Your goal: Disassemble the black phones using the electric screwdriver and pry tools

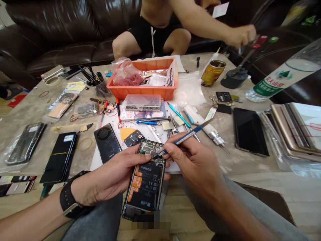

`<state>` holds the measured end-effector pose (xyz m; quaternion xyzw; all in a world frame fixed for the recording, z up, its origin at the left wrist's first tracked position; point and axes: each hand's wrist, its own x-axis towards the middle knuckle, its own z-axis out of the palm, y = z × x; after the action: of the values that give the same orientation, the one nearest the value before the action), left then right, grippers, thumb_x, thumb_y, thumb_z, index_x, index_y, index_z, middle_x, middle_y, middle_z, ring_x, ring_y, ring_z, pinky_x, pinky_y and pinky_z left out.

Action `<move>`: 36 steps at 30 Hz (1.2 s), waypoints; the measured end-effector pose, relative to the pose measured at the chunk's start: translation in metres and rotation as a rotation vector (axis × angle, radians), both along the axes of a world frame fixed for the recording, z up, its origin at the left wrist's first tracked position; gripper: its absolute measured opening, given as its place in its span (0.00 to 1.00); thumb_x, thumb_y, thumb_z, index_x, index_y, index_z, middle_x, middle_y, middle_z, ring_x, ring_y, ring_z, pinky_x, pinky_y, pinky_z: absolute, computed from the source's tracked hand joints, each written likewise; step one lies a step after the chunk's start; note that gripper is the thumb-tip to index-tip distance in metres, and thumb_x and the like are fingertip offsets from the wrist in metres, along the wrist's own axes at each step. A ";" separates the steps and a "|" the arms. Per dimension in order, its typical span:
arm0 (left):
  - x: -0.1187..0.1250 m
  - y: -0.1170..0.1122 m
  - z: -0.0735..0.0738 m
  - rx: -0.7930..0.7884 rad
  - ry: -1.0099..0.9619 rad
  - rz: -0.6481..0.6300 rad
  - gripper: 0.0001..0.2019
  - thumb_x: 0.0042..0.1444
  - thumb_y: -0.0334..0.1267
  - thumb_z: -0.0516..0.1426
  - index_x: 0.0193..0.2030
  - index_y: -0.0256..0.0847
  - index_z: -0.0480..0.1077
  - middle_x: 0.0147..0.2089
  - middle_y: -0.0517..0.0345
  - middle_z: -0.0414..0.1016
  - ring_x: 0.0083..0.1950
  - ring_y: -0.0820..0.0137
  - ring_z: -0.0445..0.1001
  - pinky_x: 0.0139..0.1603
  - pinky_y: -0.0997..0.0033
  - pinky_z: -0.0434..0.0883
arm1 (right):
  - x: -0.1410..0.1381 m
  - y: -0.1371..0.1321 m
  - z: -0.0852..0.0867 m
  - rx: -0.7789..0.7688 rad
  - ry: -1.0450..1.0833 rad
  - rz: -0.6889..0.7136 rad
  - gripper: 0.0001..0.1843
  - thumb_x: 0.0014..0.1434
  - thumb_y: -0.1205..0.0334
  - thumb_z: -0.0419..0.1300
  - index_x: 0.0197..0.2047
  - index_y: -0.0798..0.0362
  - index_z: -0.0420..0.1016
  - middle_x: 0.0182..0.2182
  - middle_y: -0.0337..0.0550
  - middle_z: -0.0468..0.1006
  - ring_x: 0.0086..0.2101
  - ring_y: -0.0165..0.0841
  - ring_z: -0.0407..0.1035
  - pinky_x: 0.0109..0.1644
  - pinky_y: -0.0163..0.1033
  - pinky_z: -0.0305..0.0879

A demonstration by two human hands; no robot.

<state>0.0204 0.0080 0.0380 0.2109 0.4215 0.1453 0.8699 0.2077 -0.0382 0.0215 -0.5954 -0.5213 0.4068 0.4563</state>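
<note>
An opened Honor smartphone [145, 182] is tilted above my lap, its black battery and the circuit board near its top end exposed. My left hand [125, 159] grips it around the upper part, thumb on the board's edge and fingertips showing at the far side. Between the fingers of my right hand [194, 160] is a pair of blue tweezers [190, 133], slanted down so that the tip meets the board beside my left thumb. Just behind the phone lie a dark back cover [107, 142] with a round camera ring and a small black inner cover [134, 137].
On the table stand an orange bin [142, 91], a screw box [142, 102], a gold can [213, 73] and a tilted water bottle [281, 78]. Phones [250, 130] lie at both sides. Across the table a seated person's hand [240, 36] reaches toward screwdrivers in a dark holder [234, 78].
</note>
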 end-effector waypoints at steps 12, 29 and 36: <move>-0.001 -0.002 0.000 0.024 -0.043 -0.036 0.18 0.61 0.28 0.60 0.58 0.39 0.71 0.59 0.41 0.77 0.48 0.55 0.83 0.50 0.58 0.79 | -0.007 0.002 -0.001 -0.222 0.096 -0.125 0.11 0.62 0.49 0.60 0.35 0.47 0.74 0.22 0.39 0.79 0.23 0.36 0.75 0.25 0.37 0.73; -0.004 0.000 -0.001 0.023 -0.056 -0.041 0.18 0.63 0.31 0.58 0.59 0.38 0.69 0.58 0.38 0.77 0.48 0.55 0.83 0.50 0.57 0.79 | 0.005 -0.002 0.002 0.030 0.030 -0.055 0.08 0.65 0.54 0.61 0.35 0.48 0.75 0.26 0.35 0.79 0.27 0.32 0.77 0.32 0.34 0.72; -0.002 0.001 0.001 0.046 -0.046 -0.038 0.19 0.62 0.30 0.58 0.60 0.39 0.69 0.60 0.41 0.76 0.47 0.57 0.83 0.50 0.58 0.79 | 0.000 0.002 0.002 -0.099 0.164 -0.083 0.09 0.62 0.53 0.61 0.35 0.49 0.74 0.22 0.34 0.79 0.23 0.32 0.76 0.31 0.35 0.73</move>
<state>0.0181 0.0091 0.0387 0.2354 0.3936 0.1431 0.8770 0.2081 -0.0362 0.0236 -0.6032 -0.4363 0.4602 0.4838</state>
